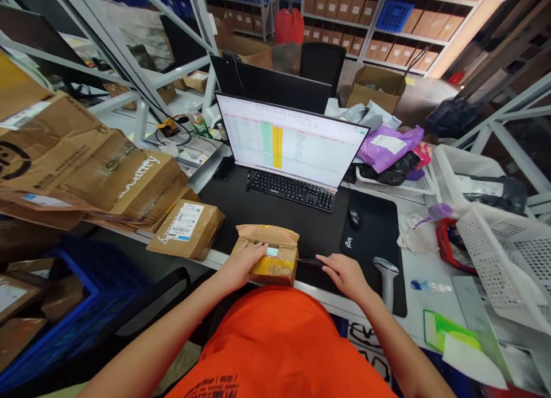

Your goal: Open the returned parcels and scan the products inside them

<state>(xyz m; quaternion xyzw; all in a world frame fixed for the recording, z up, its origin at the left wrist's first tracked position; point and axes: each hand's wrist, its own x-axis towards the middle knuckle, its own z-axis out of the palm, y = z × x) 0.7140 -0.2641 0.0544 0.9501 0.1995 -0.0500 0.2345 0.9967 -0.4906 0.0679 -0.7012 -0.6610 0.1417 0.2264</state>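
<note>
A small brown cardboard parcel (269, 252) with yellow tape lies on the black desk mat (241, 206) at the front edge of the desk. My left hand (243, 261) rests on its left side, fingers laid over the top. My right hand (344, 272) is just right of the parcel, fingers curled around a thin dark tool (310, 261) whose tip points at the parcel. Which tool it is I cannot make out.
A monitor (293, 140), keyboard (293, 188) and mouse (353, 216) stand behind the parcel. A barcode scanner (386, 270) lies to the right. A labelled box (187, 229) and stacked cartons (77, 157) sit left. White baskets (499, 254) and a purple bag (387, 145) are right.
</note>
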